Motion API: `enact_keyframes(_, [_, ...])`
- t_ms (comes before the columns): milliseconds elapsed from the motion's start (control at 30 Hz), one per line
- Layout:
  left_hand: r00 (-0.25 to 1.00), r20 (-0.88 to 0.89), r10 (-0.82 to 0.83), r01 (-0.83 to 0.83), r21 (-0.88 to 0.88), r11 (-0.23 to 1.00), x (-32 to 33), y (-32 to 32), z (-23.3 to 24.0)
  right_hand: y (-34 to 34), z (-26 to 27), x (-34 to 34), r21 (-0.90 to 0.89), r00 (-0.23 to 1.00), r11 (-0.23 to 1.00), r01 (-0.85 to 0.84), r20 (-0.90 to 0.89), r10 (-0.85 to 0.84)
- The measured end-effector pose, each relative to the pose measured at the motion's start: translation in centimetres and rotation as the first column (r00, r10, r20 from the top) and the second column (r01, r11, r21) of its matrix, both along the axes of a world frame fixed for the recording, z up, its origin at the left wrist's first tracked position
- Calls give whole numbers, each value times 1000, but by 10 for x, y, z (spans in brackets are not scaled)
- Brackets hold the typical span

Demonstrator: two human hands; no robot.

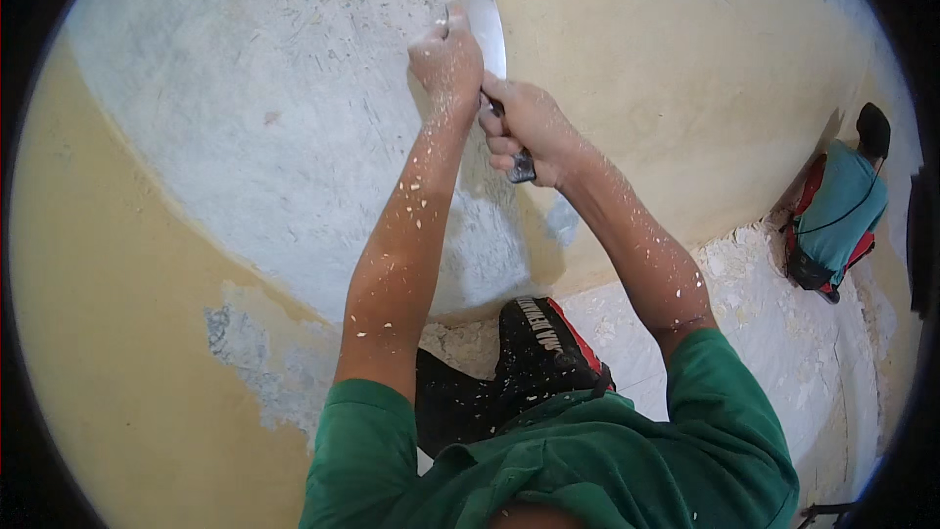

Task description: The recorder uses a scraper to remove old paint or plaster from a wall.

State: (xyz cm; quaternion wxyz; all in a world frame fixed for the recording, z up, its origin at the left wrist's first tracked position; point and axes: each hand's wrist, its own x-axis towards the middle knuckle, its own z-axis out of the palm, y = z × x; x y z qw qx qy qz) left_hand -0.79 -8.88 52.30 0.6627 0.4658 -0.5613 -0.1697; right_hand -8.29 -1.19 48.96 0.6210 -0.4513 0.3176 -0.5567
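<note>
A broad, cleaver-like steel blade (pixel 486 33) lies close against the wall, its curved long edge facing the yellow paint (pixel 631 51) on the right. My right hand (pixel 530 117) is wrapped around its dark handle (pixel 522 167). At the upper end my left hand (pixel 448 59) grips the back of the blade, with a finger along the metal. Left of the blade the wall is bare whitish plaster (pixel 308 110), meeting the paint along a ragged border. Pale flakes dot both forearms. My fingers hide part of the blade and most of the handle.
Whitish debris (pixel 742 272) covers the floor along the wall's foot. Another person (pixel 837 206) in a teal shirt is low beside the wall at right. Yellow paint (pixel 110 294) with a peeled patch (pixel 250 353) continues on the left. My dark-trousered legs (pixel 470 389) are below my arms.
</note>
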Motion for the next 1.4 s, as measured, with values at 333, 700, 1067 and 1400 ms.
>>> enact_keyframes(333, [994,103,22,-9,-126,992,7,-3,27,3,25,5,73,999,997,-38,34,36])
enact_keyframes(700, [984,178,1,24,-140,990,14,-9,30,2,38,-3,-15,997,997,-77,11,77])
enact_keyframes(1067, [992,22,-121,123,-138,983,4,-20,31,2,50,-26,-97,973,995,-35,-231,12])
enact_keyframes(1400, [924,-238,-300,257,-193,947,1,-10,10,-47,49,-17,-621,578,690,371,-428,-695])
